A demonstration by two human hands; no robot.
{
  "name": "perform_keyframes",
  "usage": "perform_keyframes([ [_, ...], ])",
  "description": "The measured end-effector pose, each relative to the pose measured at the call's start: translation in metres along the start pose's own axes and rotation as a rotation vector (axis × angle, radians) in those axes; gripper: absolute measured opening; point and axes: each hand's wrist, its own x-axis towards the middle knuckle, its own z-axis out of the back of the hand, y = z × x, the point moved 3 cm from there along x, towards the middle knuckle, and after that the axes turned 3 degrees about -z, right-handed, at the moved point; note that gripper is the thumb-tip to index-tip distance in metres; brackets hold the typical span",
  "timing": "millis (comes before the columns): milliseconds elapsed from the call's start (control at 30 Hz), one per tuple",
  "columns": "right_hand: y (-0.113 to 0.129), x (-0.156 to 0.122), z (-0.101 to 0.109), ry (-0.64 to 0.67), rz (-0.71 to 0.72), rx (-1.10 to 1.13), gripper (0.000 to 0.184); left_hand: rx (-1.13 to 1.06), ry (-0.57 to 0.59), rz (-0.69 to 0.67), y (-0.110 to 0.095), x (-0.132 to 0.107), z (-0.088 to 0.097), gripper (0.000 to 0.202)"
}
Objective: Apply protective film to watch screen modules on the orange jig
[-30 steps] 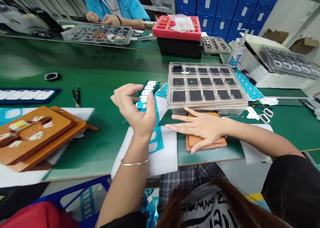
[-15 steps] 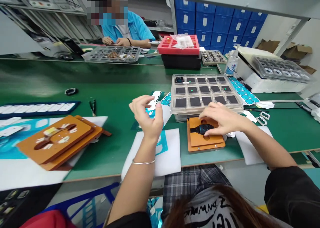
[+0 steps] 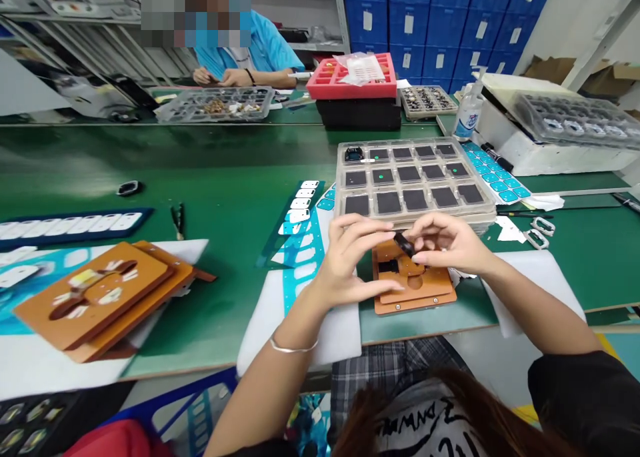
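Note:
My right hand [image 3: 445,243] pinches a small black watch case [image 3: 404,245], tilted up on edge above an orange fixture [image 3: 415,305]. My left hand [image 3: 350,263] reaches in from the other side with thumb and fingers spread; its fingertips are near the case, and I cannot tell if they touch it. A black rectangular piece [image 3: 387,266] lies on the left of the fixture's top, which also has a round cut-out [image 3: 415,282]. Behind both hands stands a clear compartment tray [image 3: 340,177] with dark square pads and one black case in its far-left compartment.
Another stacked orange fixture [image 3: 100,297] sits on white foam at the left. Blue sticker sheets [image 3: 305,250] lie beside my left arm. A pump bottle [image 3: 469,110] and white foam box [image 3: 530,147] stand back right. Across the bench a person [image 3: 270,43] works at a parts tray [image 3: 215,103].
The watch case has come up off the fixture in my right hand and tilted. My left hand has moved right and down, to beside it. The view has shifted slightly.

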Motion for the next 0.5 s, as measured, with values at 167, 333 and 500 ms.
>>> perform_keyframes([
  [167, -0.019, 0.001, -0.03, 0.143, -0.255, 0.576, 0.048, -0.13, -0.043, 0.07, -0.001, -0.001, -0.002, 0.059],
  [333, -0.018, 0.0, -0.035, 0.15, -0.288, 0.67, 0.05, -0.446, -0.086, 0.151, 0.0, -0.005, -0.005, 0.068],
  [500, -0.011, -0.002, -0.03, 0.074, -0.197, 0.585, 0.042, -0.611, -0.164, 0.244, 0.0, -0.007, -0.006, 0.072],
])
